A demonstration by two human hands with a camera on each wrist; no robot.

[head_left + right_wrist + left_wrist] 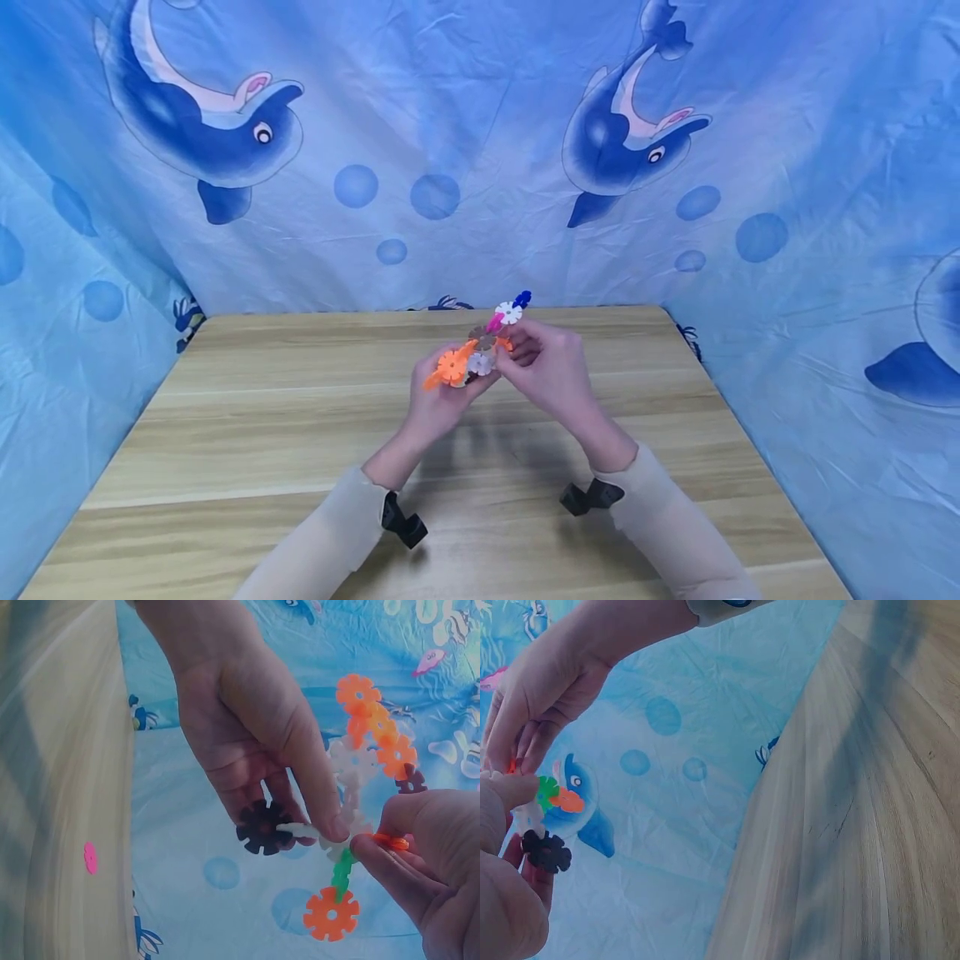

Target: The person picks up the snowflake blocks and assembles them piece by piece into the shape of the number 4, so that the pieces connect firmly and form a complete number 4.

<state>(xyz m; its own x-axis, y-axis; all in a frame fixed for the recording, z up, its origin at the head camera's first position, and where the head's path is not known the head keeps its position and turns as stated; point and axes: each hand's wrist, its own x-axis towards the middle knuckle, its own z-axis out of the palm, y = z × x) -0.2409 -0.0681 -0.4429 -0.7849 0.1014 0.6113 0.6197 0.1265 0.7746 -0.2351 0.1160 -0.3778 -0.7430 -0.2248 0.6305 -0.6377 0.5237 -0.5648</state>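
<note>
A built piece of interlocking plastic snowflake discs is held up between both hands above the table. My left hand [438, 396] grips its lower part, beside an orange disc [452, 367]; its thumb presses a whitish disc [351, 832]. My right hand [551, 371] pinches an orange disc [391, 841] at the piece's right side. A white disc [508, 313] and a dark blue disc [522, 298] stick out at the top. In the right wrist view, a black disc [264, 827] lies by the left fingers, and a green disc [342, 874] hangs below, joined to another orange disc [331, 915].
The wooden table [262, 433] spreads under both forearms. A blue cloth with dolphins [480, 108] surrounds it at the back and sides. One pink disc [90, 857] shows against the table in the right wrist view. Black camera mounts [405, 521] sit on both wrists.
</note>
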